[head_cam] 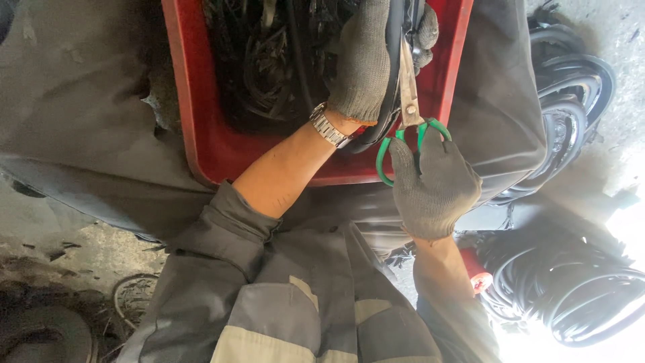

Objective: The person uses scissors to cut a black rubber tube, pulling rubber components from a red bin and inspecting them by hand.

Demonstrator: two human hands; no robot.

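At the top middle of the frame, the gloved left hand point(363, 60) holds a black rubber strip point(388, 101) tight over the red tub point(201, 134). The gloved right hand point(433, 185) has its fingers in the green scissors point(408, 107), with the blades on the strip.

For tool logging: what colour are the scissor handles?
Green handles, held in the gloved right hand; head view.

gloved right hand point(435, 189) on green-handled scissors point(408, 107)
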